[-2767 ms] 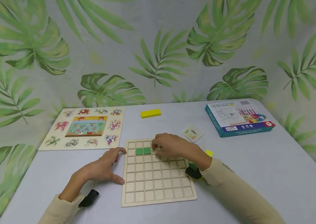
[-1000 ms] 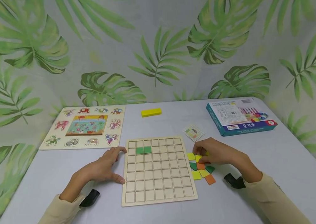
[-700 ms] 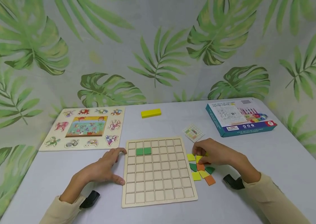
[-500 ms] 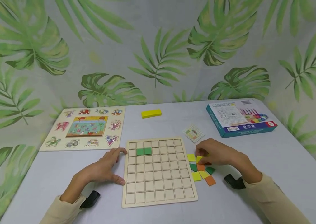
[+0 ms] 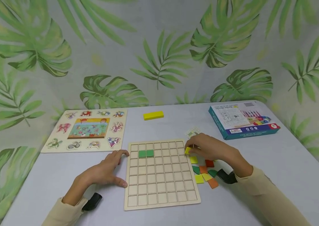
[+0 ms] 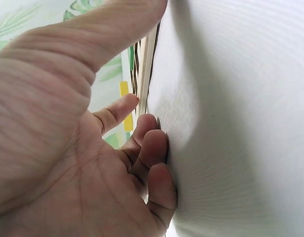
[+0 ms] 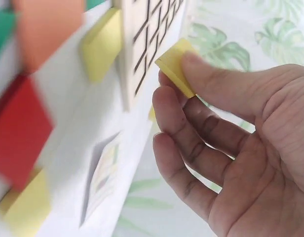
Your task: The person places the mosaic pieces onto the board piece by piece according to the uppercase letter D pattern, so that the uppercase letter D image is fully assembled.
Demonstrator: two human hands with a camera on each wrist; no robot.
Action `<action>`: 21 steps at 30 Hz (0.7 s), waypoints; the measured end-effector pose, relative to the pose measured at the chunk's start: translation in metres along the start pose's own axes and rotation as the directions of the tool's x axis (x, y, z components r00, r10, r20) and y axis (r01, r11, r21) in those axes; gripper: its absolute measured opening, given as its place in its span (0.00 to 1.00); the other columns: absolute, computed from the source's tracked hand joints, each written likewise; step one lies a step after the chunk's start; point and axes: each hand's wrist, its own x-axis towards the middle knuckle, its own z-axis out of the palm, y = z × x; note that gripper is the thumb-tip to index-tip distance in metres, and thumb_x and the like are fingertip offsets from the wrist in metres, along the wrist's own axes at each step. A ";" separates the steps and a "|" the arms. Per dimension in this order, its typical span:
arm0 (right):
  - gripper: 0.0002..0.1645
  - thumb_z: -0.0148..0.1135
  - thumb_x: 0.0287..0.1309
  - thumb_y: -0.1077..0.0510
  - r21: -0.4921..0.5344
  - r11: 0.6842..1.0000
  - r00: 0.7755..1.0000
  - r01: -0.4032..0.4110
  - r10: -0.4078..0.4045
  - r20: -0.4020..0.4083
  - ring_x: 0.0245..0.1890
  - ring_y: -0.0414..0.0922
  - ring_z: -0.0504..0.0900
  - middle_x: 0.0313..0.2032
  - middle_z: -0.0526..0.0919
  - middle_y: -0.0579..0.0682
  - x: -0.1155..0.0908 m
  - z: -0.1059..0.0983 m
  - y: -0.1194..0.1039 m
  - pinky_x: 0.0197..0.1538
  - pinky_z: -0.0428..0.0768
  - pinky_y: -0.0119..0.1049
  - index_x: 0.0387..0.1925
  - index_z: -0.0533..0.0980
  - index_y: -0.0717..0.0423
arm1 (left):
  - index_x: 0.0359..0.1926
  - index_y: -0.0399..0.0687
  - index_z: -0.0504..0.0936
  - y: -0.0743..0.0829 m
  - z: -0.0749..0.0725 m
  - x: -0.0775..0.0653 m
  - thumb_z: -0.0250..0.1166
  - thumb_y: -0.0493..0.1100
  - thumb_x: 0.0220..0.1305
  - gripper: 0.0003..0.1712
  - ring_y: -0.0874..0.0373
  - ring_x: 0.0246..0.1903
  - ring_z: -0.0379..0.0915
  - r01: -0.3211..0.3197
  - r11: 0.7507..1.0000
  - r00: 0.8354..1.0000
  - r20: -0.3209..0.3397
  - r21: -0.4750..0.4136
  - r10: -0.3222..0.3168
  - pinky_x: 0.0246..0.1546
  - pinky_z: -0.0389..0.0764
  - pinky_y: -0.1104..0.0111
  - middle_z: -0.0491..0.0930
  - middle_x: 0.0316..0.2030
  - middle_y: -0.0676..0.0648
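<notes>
Yellow tile (image 7: 174, 65) pinched in the right hand's (image 5: 211, 148) fingers

It is at the grid board's (image 5: 160, 179) upper right edge, contact unclear. The left hand (image 5: 106, 169) touches the left edge, fingers relaxed; its own wrist view cuts off the thumb tip. A card (image 7: 103, 172) is partly hidden; loose tiles (image 5: 203, 169) look blurred close up.
</notes>
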 end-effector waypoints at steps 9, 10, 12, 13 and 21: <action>0.09 0.64 0.66 0.61 0.023 1.000 1.000 0.001 -0.001 -0.006 0.39 0.42 0.81 0.40 0.85 0.47 0.035 0.000 -0.020 0.47 0.80 0.39 0.47 0.79 0.54 | 0.66 0.52 0.61 0.000 0.001 0.001 0.83 0.59 0.39 0.56 0.49 0.50 0.61 0.006 1.000 1.000 0.002 -0.008 -0.006 0.50 0.68 0.53 0.68 0.49 0.45; 0.09 0.65 0.65 0.60 0.022 1.000 1.000 0.010 -0.010 -0.017 0.39 0.41 0.82 0.39 0.85 0.47 0.039 0.000 -0.021 0.47 0.80 0.38 0.45 0.78 0.54 | 0.66 0.52 0.61 0.000 0.001 0.001 0.83 0.59 0.39 0.56 0.49 0.50 0.61 0.006 1.000 1.000 0.003 -0.011 -0.006 0.50 0.68 0.53 0.68 0.49 0.45; 0.08 0.66 0.64 0.59 0.021 0.999 0.999 0.027 -0.026 -0.035 0.39 0.41 0.82 0.38 0.85 0.47 0.046 0.002 -0.024 0.46 0.80 0.37 0.43 0.77 0.54 | 0.66 0.52 0.61 0.000 0.001 0.002 0.83 0.59 0.39 0.56 0.49 0.50 0.61 0.006 1.000 1.000 0.003 -0.012 -0.006 0.50 0.68 0.53 0.68 0.49 0.45; 0.08 0.66 0.64 0.59 0.015 0.999 0.999 0.035 -0.034 -0.040 0.38 0.41 0.82 0.38 0.86 0.47 0.050 0.002 -0.026 0.45 0.80 0.37 0.43 0.77 0.53 | 0.66 0.52 0.61 0.000 0.001 0.002 0.83 0.59 0.39 0.56 0.49 0.50 0.61 0.005 1.000 1.000 0.003 -0.012 -0.005 0.50 0.68 0.52 0.68 0.49 0.45; 0.05 0.64 0.66 0.58 -0.012 0.998 0.998 0.056 -0.056 -0.005 0.31 0.38 0.78 0.37 0.84 0.46 0.074 0.011 -0.040 0.39 0.78 0.34 0.42 0.77 0.52 | 0.66 0.53 0.61 0.000 0.001 0.002 0.83 0.59 0.38 0.56 0.49 0.49 0.61 0.012 1.000 1.000 0.005 -0.009 -0.012 0.49 0.67 0.53 0.68 0.48 0.45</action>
